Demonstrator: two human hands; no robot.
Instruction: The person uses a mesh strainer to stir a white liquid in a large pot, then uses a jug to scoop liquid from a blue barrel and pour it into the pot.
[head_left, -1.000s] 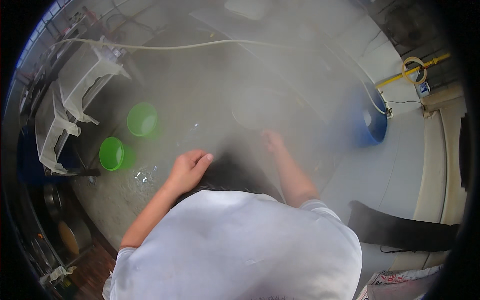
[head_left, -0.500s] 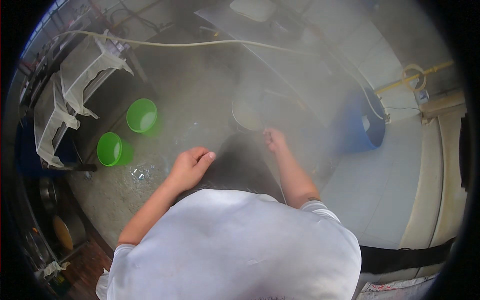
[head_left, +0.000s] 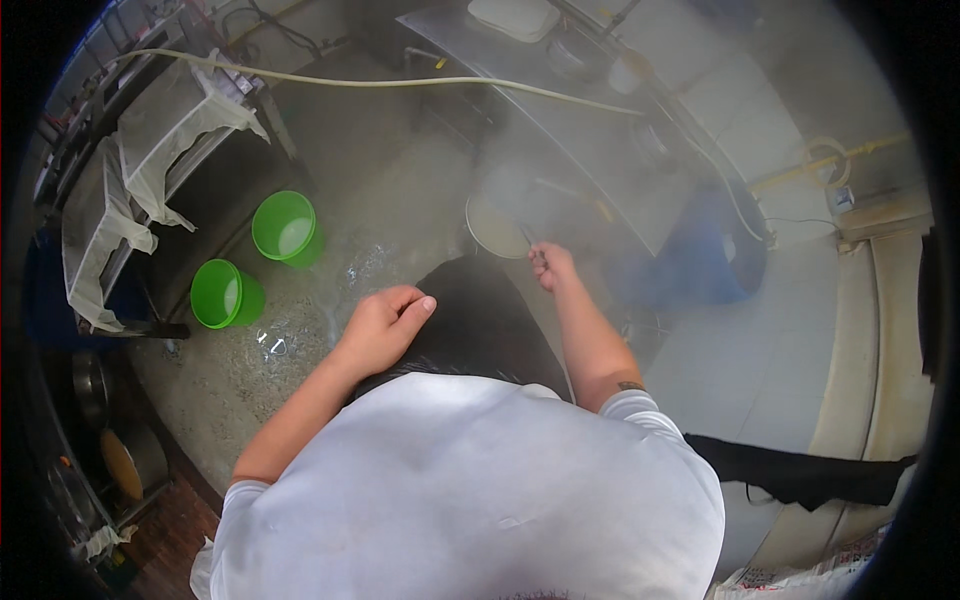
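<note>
Ahead of me, through steam, a round pale container (head_left: 497, 226) with a light rim shows. Pale contents fill it, but haze blurs them. My right hand (head_left: 552, 266) is closed around a thin dark metal handle (head_left: 526, 234) beside its near right rim. Whether the handle belongs to the container or to a separate tool, I cannot tell. My left hand (head_left: 388, 325) hovers in front of my dark apron (head_left: 470, 310), fingers curled in and thumb laid along them. Nothing shows sticking out of that hand, and its palm is hidden.
Two green buckets (head_left: 284, 228) stand on the wet floor to the left, near racks draped with white cloth (head_left: 185, 150). A metal table (head_left: 600, 150) and a blue drum (head_left: 715, 255) are at the right. A pale hose (head_left: 400, 82) crosses ahead. Pots (head_left: 140, 460) sit lower left.
The steam has thinned over the container and table. My right hand has shifted slightly right and the handle in it shows more clearly. My left hand has barely moved.
</note>
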